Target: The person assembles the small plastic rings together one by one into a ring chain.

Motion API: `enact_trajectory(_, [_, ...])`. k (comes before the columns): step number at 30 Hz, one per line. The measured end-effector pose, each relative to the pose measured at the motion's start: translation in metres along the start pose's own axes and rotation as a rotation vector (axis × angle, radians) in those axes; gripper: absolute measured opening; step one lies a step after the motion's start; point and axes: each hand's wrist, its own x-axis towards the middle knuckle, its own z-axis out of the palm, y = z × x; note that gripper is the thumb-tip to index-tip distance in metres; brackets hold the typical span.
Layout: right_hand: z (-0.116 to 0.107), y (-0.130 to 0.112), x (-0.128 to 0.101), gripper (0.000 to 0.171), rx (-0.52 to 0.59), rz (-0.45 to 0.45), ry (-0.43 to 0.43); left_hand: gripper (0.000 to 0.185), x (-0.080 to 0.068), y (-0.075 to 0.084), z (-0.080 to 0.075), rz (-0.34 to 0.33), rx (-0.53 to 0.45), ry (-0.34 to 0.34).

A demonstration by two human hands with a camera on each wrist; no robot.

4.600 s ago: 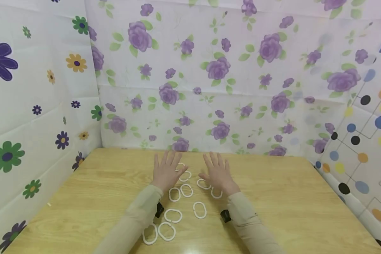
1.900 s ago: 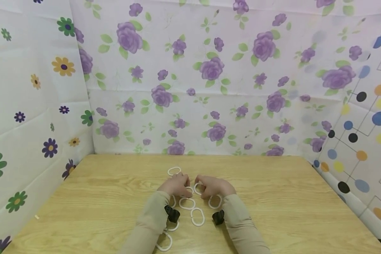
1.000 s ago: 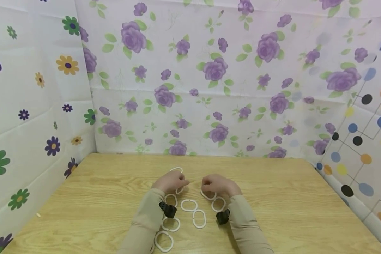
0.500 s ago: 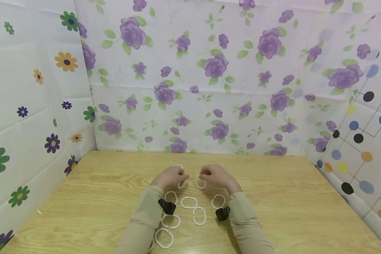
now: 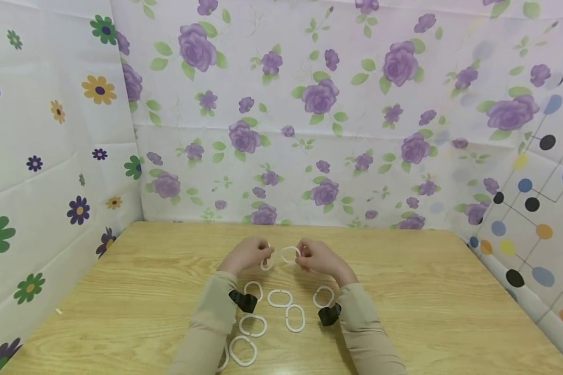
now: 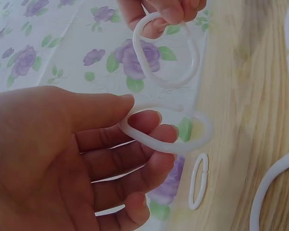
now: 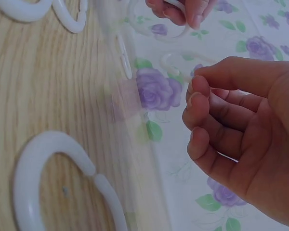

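Two hands raised just above a wooden bench [image 5: 403, 291], each holding one white plastic ring. Left hand [image 5: 246, 256]: thumb and curled fingers form a grip around the left-held ring [image 6: 166, 130], which lies roughly level across the fingertips. Right hand [image 5: 321, 259]: a pinching grip of thumb and fingertips holds the right-held ring [image 5: 289, 254] upright; in the right wrist view this ring is blurred and only faintly visible near the fingertips [image 7: 197, 91]. The two held rings are close together between the hands; whether they touch cannot be told.

Loose rings on the bench, head view, count seven: one [image 5: 253, 289] just beside the left sleeve, one [image 5: 280, 298] in the middle, one [image 5: 323, 296] beside the right sleeve, one [image 5: 295, 318] nearer the person, one [image 5: 252, 325] and one [image 5: 243, 350] below the left forearm, and one partly hidden edge [image 5: 223, 359] under that sleeve. Total rings visible: nine. One black wrist strap [image 5: 243, 300] shows on each arm; two in all.
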Motion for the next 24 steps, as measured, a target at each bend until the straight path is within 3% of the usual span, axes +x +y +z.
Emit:
enact_trajectory(12, [-0.005,0.003,-0.003,0.007,0.170,-0.016,-0.030,0.024,0.004,-0.002,-0.003,-0.040,-0.044,0.039])
enact_trajectory(19, [-0.003,0.002,0.001,0.009,0.246,-0.025,-0.039,0.018,0.001,-0.011,-0.011,-0.079,-0.097,0.027])
enact_trajectory(24, [-0.004,0.002,0.002,0.018,0.350,-0.015,-0.050,0.011,-0.002,-0.012,-0.014,-0.065,-0.167,0.002])
